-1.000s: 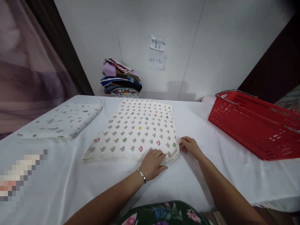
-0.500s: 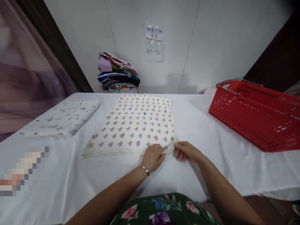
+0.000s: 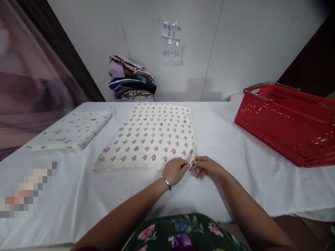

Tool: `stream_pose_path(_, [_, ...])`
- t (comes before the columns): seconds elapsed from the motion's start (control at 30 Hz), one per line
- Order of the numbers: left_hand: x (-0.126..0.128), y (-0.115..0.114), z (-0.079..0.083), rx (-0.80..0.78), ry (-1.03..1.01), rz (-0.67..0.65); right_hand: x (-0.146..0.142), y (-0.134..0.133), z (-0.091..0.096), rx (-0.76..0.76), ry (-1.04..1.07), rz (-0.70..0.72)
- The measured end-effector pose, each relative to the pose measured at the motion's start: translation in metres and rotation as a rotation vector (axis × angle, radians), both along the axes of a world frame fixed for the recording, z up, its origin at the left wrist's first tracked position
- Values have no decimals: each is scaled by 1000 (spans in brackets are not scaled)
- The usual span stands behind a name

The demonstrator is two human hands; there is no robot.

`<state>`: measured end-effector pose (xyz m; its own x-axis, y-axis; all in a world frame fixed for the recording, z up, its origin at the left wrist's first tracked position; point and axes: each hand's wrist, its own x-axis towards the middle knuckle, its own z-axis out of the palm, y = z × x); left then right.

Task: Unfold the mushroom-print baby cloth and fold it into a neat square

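A cream cloth [image 3: 146, 139] printed with mushrooms lies folded in layers on the white-covered table. Its near right corner is pinched between my two hands. My left hand [image 3: 175, 171], with a silver bracelet at the wrist, grips the layered near edge just left of that corner. Fingers of my right hand [image 3: 205, 167] close on the corner from the right side, thumb and forefinger at the edge. Both hands sit close together, almost touching. How many layers each one holds is hidden.
Another folded white cloth [image 3: 70, 130] with small prints lies at the left. A red plastic basket [image 3: 282, 129] with metal handles stands at the right. Folded fabrics [image 3: 132, 80] are piled behind the table's far edge. Paper signs [image 3: 171, 52] hang on the wall; a blurred patch [image 3: 28, 190] covers the near left.
My left hand has slid slightly right along the edge, nearer my right hand. The cloth's corner now looks bent up between them. The view has shifted a little.
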<state>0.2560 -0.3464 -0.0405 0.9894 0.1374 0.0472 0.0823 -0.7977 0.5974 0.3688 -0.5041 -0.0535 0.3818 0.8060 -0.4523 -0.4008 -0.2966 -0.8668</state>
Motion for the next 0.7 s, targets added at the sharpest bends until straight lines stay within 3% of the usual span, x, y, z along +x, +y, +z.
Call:
stream_pose_path(0.4, [2, -3, -8, 128, -37, -33, -2, 3, -2, -10, -46, -13])
stream_pose_path(0.7, [2, -5, -2, 188, -63, -72, -4, 6, 1, -35, -50, -39])
